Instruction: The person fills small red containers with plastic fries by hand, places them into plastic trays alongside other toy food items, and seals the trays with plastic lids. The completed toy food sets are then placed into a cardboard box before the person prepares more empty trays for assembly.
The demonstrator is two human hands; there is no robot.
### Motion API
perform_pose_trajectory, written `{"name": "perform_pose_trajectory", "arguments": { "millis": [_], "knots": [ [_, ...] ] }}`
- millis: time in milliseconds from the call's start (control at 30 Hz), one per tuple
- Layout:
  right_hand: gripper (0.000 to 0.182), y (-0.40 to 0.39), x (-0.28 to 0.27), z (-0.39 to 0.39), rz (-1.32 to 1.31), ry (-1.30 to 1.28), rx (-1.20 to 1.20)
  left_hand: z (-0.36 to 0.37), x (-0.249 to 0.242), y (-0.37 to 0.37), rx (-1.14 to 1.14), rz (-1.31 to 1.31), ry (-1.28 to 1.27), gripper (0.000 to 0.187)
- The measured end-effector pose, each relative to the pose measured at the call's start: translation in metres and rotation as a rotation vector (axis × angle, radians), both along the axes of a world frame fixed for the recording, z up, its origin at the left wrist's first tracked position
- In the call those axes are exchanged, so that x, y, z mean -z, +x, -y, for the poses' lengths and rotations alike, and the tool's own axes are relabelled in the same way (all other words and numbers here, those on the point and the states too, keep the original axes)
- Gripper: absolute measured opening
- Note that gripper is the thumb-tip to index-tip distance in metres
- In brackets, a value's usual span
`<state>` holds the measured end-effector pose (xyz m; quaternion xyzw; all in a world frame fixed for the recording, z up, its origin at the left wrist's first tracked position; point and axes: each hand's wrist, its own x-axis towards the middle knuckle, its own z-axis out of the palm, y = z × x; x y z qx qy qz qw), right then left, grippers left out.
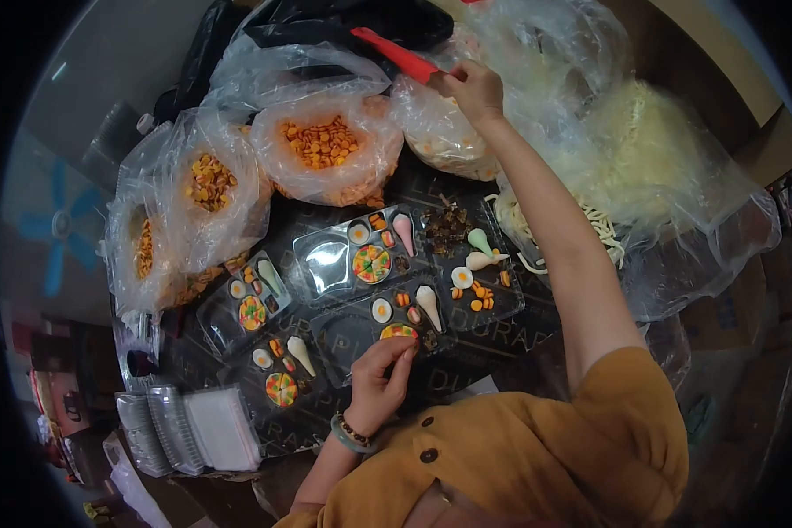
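Observation:
My right hand (473,91) reaches to the back of the table, its fingers closed on a flat red strip (396,55) above the plastic bags. What the strip belongs to is hidden. My left hand (382,374) is closed in a pinch at the near edge of a clear tray; what is between its fingertips cannot be made out. Just beyond those fingertips a toy pizza (399,332) shows in part. In the same tray lie a toy fried egg (381,310), small burgers and a white cone-shaped piece (428,307).
Other clear trays (324,260) hold similar toy food. Open bags of small orange pieces (319,143) stand at the back left. A bag of pale noodle-like strands (600,231) lies right. Loose pieces (481,295) and dark bits (446,222) lie nearby. Stacked clear packaging (180,427) sits front left.

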<state>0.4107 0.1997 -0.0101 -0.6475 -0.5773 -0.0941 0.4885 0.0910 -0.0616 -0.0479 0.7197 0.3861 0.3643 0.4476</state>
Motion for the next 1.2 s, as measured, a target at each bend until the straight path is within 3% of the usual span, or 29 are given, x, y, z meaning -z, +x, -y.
{"name": "perform_pose_trajectory", "arguments": {
  "millis": [300,433,533,700,900,1033,1100,1133,1200],
  "knots": [
    [0.010,-0.001,0.002,0.010,0.416,0.130,0.041,0.002,-0.002,0.005,0.023,0.006,0.027,0.011],
    [0.012,0.001,-0.003,0.022,0.416,0.277,-0.017,0.003,-0.009,0.012,0.056,-0.003,0.006,0.011],
    [0.011,0.002,-0.004,0.022,0.184,0.262,-0.018,0.006,-0.009,0.016,0.073,-0.019,0.005,0.011],
    [0.006,-0.004,-0.008,0.021,0.464,0.334,0.092,0.008,-0.008,0.016,0.059,-0.013,0.027,0.011],
    [0.010,-0.006,-0.007,0.029,0.483,0.247,0.012,-0.001,-0.020,0.023,0.106,-0.048,-0.005,0.012],
    [0.009,0.001,-0.018,0.055,0.456,0.322,0.024,-0.026,-0.026,0.034,0.117,-0.015,0.085,0.011],
    [0.015,0.000,-0.029,0.086,0.051,0.338,-0.077,-0.044,-0.028,0.041,0.104,-0.020,-0.050,0.017],
    [0.015,-0.005,-0.035,0.105,0.050,0.331,-0.068,-0.055,-0.027,0.052,0.107,0.177,-0.063,0.025],
    [0.014,-0.015,-0.039,0.146,-0.709,0.012,-0.348,-0.074,-0.039,0.077,0.091,0.435,-0.178,0.041]
  ]
}}
